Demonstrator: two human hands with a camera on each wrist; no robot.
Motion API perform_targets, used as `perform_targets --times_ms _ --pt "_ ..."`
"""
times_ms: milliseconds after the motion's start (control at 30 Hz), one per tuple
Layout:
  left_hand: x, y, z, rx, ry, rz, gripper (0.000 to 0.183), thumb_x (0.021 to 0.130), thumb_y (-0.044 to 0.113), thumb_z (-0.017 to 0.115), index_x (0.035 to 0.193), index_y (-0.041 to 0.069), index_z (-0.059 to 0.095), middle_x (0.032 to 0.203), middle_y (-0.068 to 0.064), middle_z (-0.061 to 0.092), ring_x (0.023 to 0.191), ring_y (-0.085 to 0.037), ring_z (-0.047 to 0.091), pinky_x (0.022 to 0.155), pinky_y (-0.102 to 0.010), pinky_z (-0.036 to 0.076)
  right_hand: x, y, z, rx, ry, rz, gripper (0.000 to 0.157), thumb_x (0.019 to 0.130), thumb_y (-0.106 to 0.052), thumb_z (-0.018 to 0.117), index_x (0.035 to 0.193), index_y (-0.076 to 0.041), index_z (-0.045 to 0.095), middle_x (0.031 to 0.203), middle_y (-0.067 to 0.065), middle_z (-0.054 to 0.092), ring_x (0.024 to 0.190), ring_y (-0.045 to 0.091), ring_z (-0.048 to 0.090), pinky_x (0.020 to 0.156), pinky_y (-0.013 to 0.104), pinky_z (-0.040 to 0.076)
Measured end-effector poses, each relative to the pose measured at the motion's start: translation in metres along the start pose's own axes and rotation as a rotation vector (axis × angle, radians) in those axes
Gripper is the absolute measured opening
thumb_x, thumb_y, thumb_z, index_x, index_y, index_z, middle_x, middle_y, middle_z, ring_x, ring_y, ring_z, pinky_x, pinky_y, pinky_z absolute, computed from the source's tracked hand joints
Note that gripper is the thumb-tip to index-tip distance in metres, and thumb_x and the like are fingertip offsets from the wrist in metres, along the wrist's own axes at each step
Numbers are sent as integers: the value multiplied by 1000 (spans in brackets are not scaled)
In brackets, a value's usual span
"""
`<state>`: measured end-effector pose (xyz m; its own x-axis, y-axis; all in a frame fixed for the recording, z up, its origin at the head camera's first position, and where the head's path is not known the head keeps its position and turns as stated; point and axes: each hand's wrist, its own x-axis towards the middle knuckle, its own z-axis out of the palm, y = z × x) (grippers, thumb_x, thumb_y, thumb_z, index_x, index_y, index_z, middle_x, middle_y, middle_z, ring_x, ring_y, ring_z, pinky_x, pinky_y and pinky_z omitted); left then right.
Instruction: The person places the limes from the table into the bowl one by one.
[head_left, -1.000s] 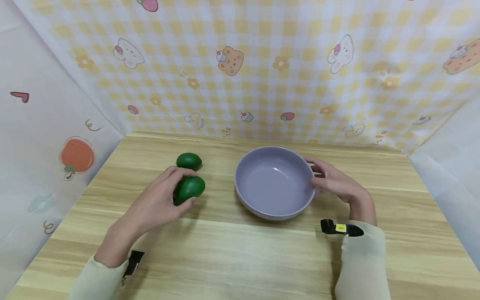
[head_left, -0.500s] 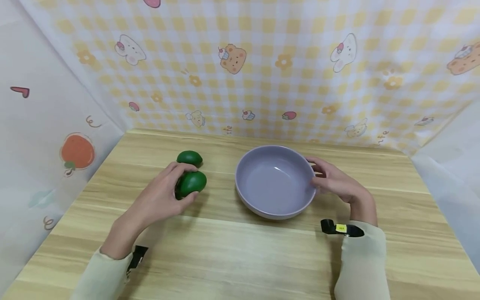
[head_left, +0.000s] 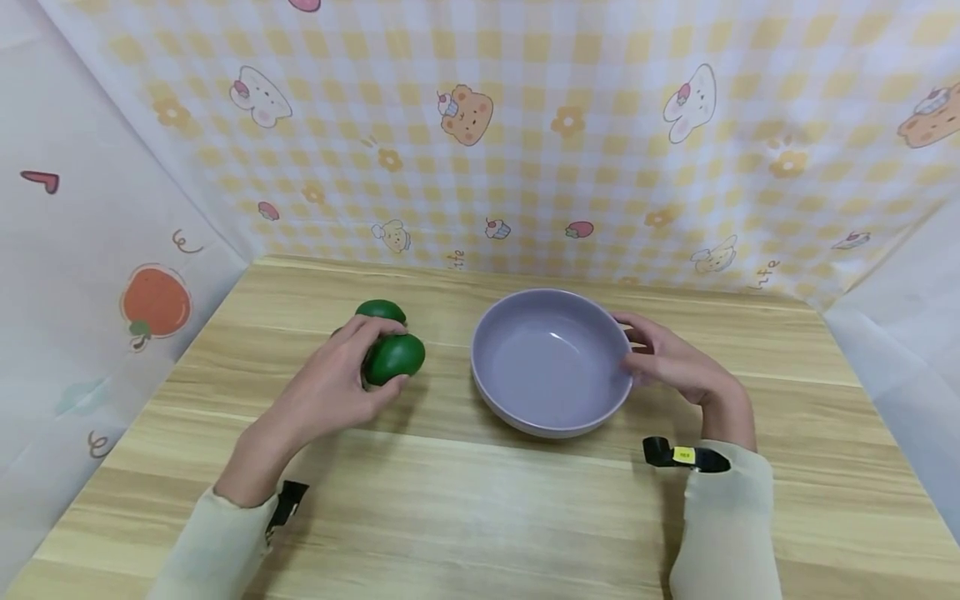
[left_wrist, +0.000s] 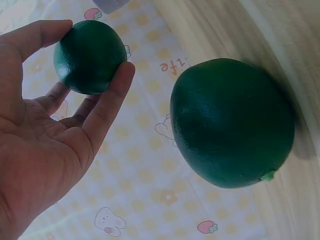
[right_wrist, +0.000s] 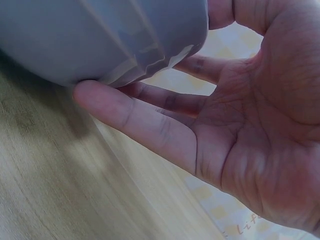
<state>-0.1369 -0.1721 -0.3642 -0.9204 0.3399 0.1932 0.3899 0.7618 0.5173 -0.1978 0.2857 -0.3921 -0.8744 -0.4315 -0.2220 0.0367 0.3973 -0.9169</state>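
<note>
Green fruit [head_left: 396,358] — two in the head view, two in the left wrist view; whether the nearer one there is the rear one in the head view cannot be told, so at least two. Lilac-grey bowl [head_left: 551,362]: one. Left grip [head_left: 333,392] and right grip [head_left: 675,358] — two. Pale sleeve [head_left: 213,542]: two. Black wrist device [head_left: 287,503]: two. Yellow label [head_left: 684,454]: one. Table [head_left: 480,517]: one. Yellow-checked cloth [head_left: 525,50]: one. White side sheet [head_left: 60,292]: two. Heart print [head_left: 49,181]: one.
</note>
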Motion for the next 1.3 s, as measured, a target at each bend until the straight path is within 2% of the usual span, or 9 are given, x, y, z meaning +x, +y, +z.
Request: perform_targets --times_ms 300,667,1300 --pt "8 5 3 -14 -16 -5 56 90 28 81 141 21 57 143 -6 56 114 -29 67 92 -53 60 0 0 0 2 0 3 78 92 -4 57 165 -12 33 155 31 48 114 34 64 78 35 61" --pt "17 18 6 -2 -18 15 55 90 30 81 139 23 58 137 -4 58 108 -24 66 89 -48 60 0 -1 0 9 -3 14 78 93 -4 58 166 -11 30 157 33 45 119 37 65 83 38 62" --pt "24 24 11 4 -27 52 54 91 31 80 139 23 58 137 0 58 110 -20 65 91 -43 57 0 -2 0 10 2 5 74 93 -4 57 164 -11 34 157 29 47 116 35 66 83 35 60"
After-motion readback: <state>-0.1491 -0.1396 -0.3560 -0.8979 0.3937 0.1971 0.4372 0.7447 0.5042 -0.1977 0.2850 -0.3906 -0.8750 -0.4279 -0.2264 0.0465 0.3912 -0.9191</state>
